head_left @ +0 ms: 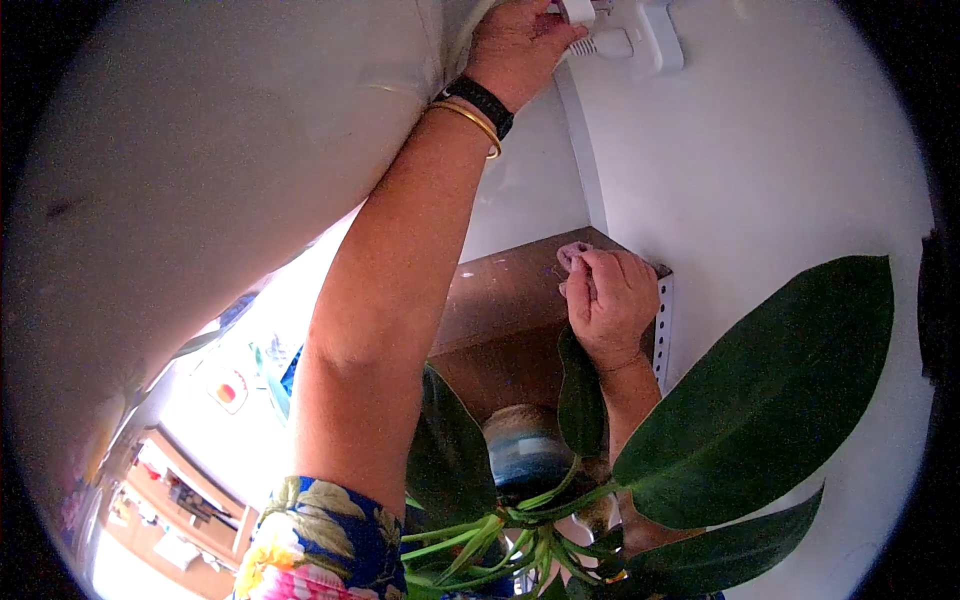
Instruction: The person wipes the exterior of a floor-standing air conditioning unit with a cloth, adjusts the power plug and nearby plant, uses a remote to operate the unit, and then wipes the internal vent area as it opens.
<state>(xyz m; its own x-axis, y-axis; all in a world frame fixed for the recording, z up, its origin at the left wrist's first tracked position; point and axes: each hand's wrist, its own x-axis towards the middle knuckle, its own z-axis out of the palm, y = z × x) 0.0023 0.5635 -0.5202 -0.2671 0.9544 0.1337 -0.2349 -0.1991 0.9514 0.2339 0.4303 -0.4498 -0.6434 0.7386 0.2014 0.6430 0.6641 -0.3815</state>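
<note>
Leaf (770, 400), right fingers (603, 268) tight on cloth (572, 253)

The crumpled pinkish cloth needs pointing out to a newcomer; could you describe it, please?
Find the brown shelf against the white wall. Near its far corner, the bare right hand pinches the crumpled pinkish cloth. Its pink folds set it apart from that brown shelf.

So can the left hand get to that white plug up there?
Probably yes: the left hand is already right beside the white plug, and I see nothing blocking the small way between them.
</note>
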